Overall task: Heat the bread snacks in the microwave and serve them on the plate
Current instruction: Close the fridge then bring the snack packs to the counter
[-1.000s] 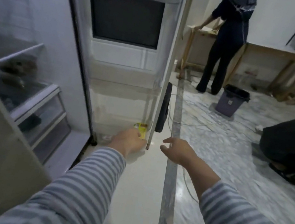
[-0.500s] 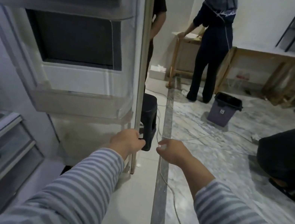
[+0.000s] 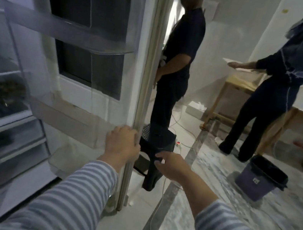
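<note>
the bread snacks are not showing clearly anywhere here; a dark, blurred lump (image 3: 9, 87) is sitting on a shelf inside the open fridge at the left, and i cannot tell what it is. the left hand (image 3: 122, 144) is gripping the edge of the open fridge door (image 3: 145, 85), its fingers curling round the pale door edge low down, with the striped sleeve (image 3: 76, 192) running back toward the camera. the right hand (image 3: 171, 164) is hovering just beside it, palm down, fingers loosely bent and holding nothing, its fingertips lying over the black stool (image 3: 156, 146) that is standing right behind the door edge; whether they are touching the stool i cannot tell. clear door bins (image 3: 75, 34) are lining the inside of the door, and glass-fronted drawers (image 3: 2, 141) are sitting low in the fridge body. beyond the door a person in dark clothes (image 3: 180, 59) is standing close to the stool, and another person in dark clothes (image 3: 272, 91) is leaning over a wooden table (image 3: 239, 83) by the white wall. a purple bin with a black liner (image 3: 260, 178) is standing on the marbled floor (image 3: 205, 185) near that second person.
</note>
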A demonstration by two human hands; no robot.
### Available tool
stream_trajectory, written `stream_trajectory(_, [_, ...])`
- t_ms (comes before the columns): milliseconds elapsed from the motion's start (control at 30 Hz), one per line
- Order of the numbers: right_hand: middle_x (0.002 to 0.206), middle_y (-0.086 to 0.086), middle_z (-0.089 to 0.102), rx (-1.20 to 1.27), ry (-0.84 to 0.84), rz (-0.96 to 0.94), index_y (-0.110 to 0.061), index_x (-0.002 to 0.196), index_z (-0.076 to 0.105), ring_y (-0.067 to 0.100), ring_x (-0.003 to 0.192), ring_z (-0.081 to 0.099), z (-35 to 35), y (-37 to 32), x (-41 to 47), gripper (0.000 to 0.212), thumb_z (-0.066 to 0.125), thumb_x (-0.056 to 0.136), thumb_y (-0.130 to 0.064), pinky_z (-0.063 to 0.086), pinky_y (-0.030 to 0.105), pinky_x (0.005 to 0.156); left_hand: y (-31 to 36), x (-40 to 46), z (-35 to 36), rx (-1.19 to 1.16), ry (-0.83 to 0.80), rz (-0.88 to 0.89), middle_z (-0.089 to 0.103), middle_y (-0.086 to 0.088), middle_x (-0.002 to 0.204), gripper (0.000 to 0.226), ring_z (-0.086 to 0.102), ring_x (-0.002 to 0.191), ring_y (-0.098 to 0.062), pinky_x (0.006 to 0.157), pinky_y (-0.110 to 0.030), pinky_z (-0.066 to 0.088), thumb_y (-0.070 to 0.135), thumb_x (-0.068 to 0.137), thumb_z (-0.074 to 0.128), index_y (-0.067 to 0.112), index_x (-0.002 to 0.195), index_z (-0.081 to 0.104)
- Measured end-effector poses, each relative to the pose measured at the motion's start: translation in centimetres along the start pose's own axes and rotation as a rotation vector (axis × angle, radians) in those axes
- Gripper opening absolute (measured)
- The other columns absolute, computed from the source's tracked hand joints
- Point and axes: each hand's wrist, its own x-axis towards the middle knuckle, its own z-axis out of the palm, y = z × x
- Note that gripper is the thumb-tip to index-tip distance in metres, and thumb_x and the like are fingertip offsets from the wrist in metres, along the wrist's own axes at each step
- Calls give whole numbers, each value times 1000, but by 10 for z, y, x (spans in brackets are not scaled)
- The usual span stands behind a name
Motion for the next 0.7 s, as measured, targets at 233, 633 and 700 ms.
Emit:
stream_trajectory(233, [153,8,31,-35,102,-339,-26,145,36,30,140,30,-40,-12,73,51,50,96,-31,33,42,110,-5,53,-5,318,424,52,15,-7,160,66,5,148,-26,115,-57,7,25,84,56,20,146,33])
stream_trajectory(633, [160,15,0,-487,728,-982,-26,153,12,36,147,-1,-147,-65,181,92,67,82,-43,10,59,114,15,113,-19,426,670,-272,-30,-8,155,108,-21,145,-28,115,-61,0,48,79,66,11,152,-4])
stream_trajectory(700, [160,16,2,-554,798,-1051,-23,153,11,36,147,-1,-160,-75,198,99,70,77,-48,9,62,113,20,120,-21,436,670,-349,-29,-10,155,111,-21,145,-29,115,-61,2,50,79,67,10,152,-6])
